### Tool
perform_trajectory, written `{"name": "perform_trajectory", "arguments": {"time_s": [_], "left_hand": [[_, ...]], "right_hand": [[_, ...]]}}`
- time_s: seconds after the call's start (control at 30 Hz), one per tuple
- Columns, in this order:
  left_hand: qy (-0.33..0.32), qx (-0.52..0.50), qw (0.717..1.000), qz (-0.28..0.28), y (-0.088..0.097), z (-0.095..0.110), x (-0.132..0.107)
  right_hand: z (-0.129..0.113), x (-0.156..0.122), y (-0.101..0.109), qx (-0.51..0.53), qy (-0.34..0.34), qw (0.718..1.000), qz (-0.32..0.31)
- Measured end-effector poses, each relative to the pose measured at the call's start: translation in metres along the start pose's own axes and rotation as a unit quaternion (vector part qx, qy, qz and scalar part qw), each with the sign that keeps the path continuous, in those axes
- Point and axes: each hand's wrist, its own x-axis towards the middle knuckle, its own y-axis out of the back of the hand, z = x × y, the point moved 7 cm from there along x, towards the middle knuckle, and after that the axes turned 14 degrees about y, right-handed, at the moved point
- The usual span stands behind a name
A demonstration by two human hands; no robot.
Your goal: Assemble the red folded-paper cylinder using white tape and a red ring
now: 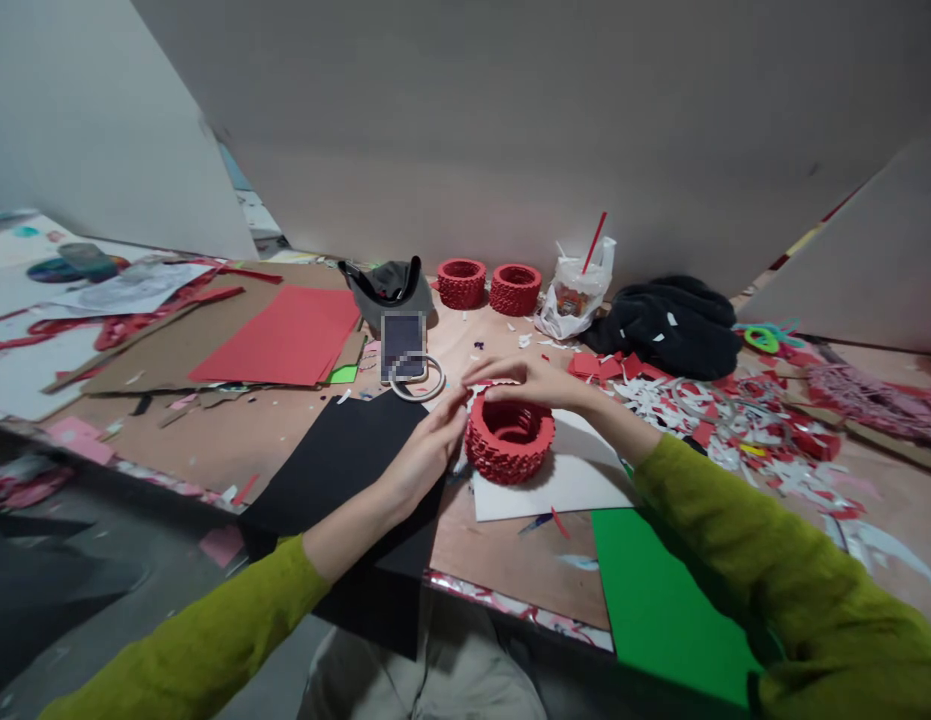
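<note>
A red ring (510, 455) with a rough, layered outer wall and an open middle rests on a white sheet (555, 495); it looks like paper. My left hand (431, 445) presses along the ring's left side, its fingers close together. Over the far rim lies my right hand (531, 382), its thumb near the inner edge and its fingers behind the wall. The fingertips of both hands come close together at the ring's far left. Between them the hands hold the ring; whether a small strip is pinched there cannot be seen.
Two similar red rings (462, 284) stand at the back. Left are black paper (345, 470), red sheets (277, 335), a phone (403, 340), a white hoop (438, 390) and a grey cap (394, 290). Right are a bagged cup (577, 290), dark cloth (667, 325), paper scraps (682, 405) and green paper (660, 610).
</note>
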Motion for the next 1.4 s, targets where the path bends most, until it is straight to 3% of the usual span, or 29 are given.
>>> {"name": "perform_trajectory", "arguments": {"time_s": [0.1,0.17,0.27,0.33,0.57,0.73,0.97,1.03,1.1,1.17,1.23,1.33,1.4], "left_hand": [[-0.065,0.181,0.980,0.047,0.005,0.031,-0.013],[-0.130,0.362,0.923,-0.036,-0.013,0.048,-0.021],[-0.170,0.499,0.841,-0.124,-0.028,0.054,-0.021],[-0.175,0.526,0.821,-0.137,-0.029,0.052,-0.014],[-0.216,0.507,0.824,-0.136,-0.027,0.047,-0.007],[-0.222,0.485,0.835,-0.139,-0.027,0.049,-0.008],[-0.227,0.504,0.819,-0.155,-0.022,0.039,-0.005],[-0.221,0.495,0.825,-0.159,-0.020,0.045,-0.009],[-0.215,0.478,0.841,-0.134,-0.022,0.062,-0.013],[-0.209,0.461,0.858,-0.083,-0.031,0.086,-0.013],[-0.210,0.457,0.858,-0.101,-0.055,0.100,-0.009],[-0.227,0.493,0.825,-0.160,-0.095,0.092,0.010],[-0.213,0.538,0.799,-0.163,-0.104,0.069,0.030]], "right_hand": [[-0.008,-0.010,0.021,-0.022,-0.022,0.994,0.107],[-0.015,-0.017,0.027,-0.040,-0.031,0.989,0.137],[-0.025,-0.025,0.020,-0.049,-0.041,0.992,0.111],[-0.034,-0.031,0.011,-0.071,-0.040,0.994,0.067],[-0.063,-0.060,-0.025,-0.239,0.005,0.970,-0.043],[-0.064,-0.064,-0.035,-0.239,0.014,0.971,-0.032],[-0.059,-0.067,-0.035,-0.200,0.012,0.979,-0.024],[-0.061,-0.071,-0.027,-0.198,0.020,0.980,0.017],[-0.067,-0.075,-0.008,-0.213,0.019,0.970,0.112],[-0.078,-0.080,0.019,-0.235,0.013,0.939,0.252],[-0.089,-0.083,0.041,-0.241,0.016,0.895,0.374],[-0.100,-0.080,0.054,-0.214,0.036,0.867,0.449],[-0.103,-0.080,0.054,-0.201,0.036,0.870,0.449]]}}
